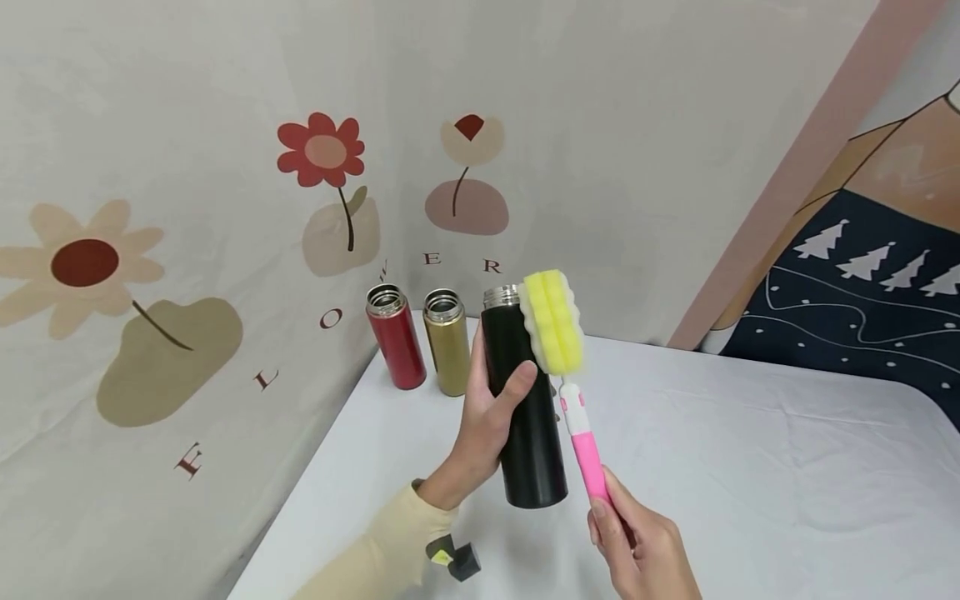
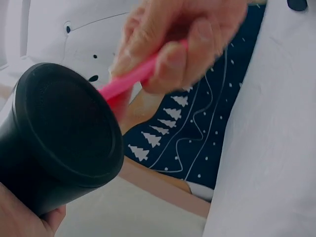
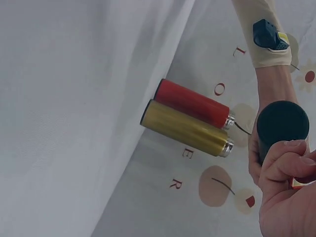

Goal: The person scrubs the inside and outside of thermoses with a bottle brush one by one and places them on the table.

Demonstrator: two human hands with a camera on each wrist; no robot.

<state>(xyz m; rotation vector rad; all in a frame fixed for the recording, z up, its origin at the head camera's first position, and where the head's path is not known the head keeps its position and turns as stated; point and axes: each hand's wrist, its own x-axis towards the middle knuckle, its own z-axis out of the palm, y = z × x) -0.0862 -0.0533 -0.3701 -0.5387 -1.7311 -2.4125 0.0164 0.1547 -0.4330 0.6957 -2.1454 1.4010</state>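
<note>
My left hand (image 1: 483, 417) grips a black bottle (image 1: 534, 450) round its middle, thumb across the front, holding it up off the table. Its bare steel mouth points up, and its base (image 2: 69, 123) faces the left wrist camera. In my right hand (image 1: 645, 537) is a bottle brush (image 1: 588, 462), held by its pink handle. The brush's yellow and white sponge head (image 1: 553, 325) stands upright just right of the bottle's upper part, overlapping it in the head view; whether they touch I cannot tell. In the right wrist view, the right hand (image 3: 291, 187) partly covers the bottle.
A red bottle (image 1: 397, 342) and a gold bottle (image 1: 447, 350), both uncapped, stand side by side at the table's far left corner. The white-covered table (image 1: 720, 483) extends to the right. Flower-printed cloth (image 1: 600, 150) hangs behind and on the left.
</note>
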